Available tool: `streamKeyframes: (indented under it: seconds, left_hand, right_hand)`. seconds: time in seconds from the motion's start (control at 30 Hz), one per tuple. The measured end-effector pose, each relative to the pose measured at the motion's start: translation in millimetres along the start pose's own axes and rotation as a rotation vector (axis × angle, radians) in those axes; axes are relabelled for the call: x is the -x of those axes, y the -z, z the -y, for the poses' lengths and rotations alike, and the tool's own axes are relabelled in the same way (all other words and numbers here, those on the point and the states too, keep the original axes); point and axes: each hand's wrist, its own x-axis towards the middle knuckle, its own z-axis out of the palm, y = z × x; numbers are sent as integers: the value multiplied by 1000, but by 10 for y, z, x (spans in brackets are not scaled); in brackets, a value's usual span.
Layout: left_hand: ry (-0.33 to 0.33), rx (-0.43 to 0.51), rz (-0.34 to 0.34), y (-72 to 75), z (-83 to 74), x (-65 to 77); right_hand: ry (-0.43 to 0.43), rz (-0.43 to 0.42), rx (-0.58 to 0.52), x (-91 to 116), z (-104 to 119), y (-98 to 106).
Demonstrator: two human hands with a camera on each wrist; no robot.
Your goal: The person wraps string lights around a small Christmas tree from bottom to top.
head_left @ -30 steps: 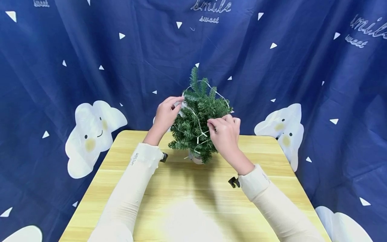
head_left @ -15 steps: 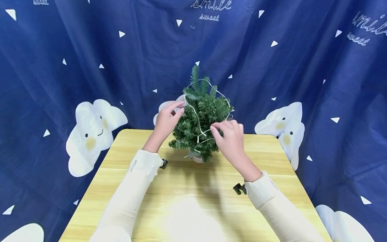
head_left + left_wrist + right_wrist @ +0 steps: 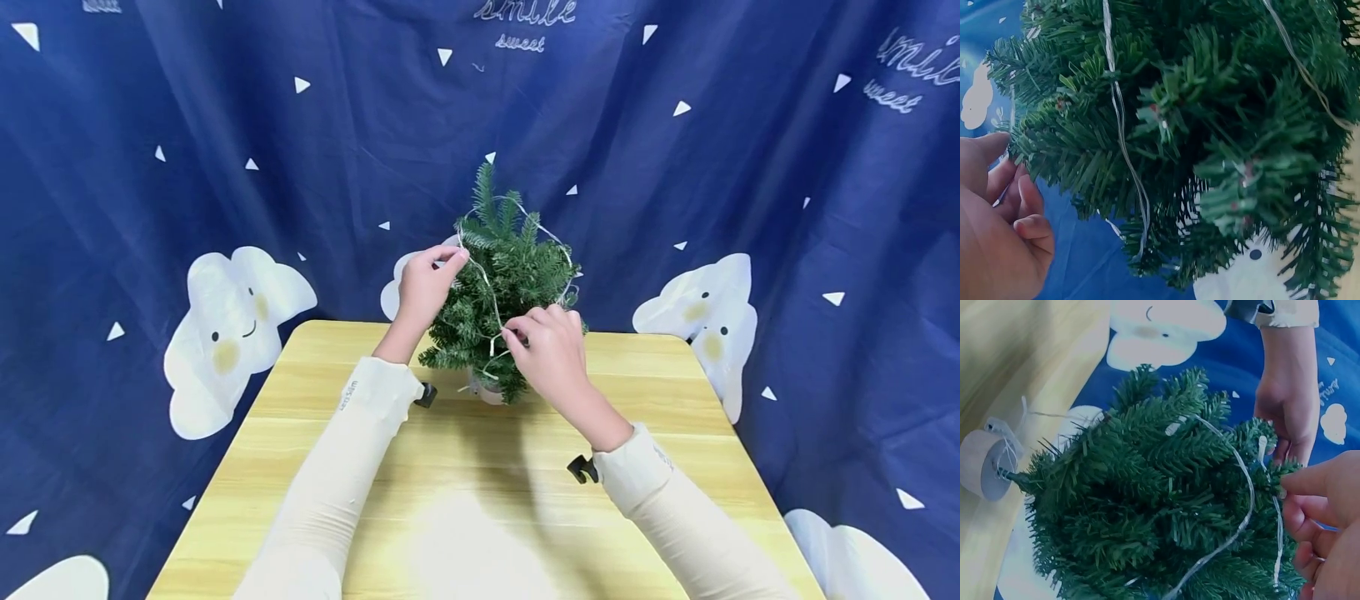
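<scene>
A small green artificial Christmas tree [image 3: 517, 267] stands upright on the table in a pale round base [image 3: 984, 465]. A string of fairy lights [image 3: 1247, 487] on thin, pale wire winds over its branches. At the tree's upper left, my left hand [image 3: 426, 287] pinches the wire between thumb and forefinger; in the left wrist view its other fingers are loosely curled. Lower, at the tree's front, my right hand [image 3: 553, 350] pinches the light string near a small bulb. Its fingertips touch the branch tips in the right wrist view. Foliage hides part of the wire.
The light wood table [image 3: 420, 492] has its back edge just behind the tree. A dark blue curtain [image 3: 360, 125] with white clouds and triangles hangs around it. One wire end [image 3: 1024, 409] sticks out by the base.
The left hand dipped, then moved right and up onto the wire. The right hand drew off to the right, then came back left and lower onto the light string.
</scene>
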Motion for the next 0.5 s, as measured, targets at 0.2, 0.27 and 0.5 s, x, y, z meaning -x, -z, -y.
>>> streamKeyframes:
  seconds: [0.2, 0.27, 0.5]
  left_hand:
    - [12, 122, -11, 5, -35, -3]
    - [16, 147, -7, 9, -39, -2]
    - [46, 153, 15, 23, -35, 15]
  right_hand:
    - [63, -116, 32, -126, -114, 122]
    - [84, -168, 59, -193, -179, 173]
    - [118, -287, 166, -475, -407, 293]
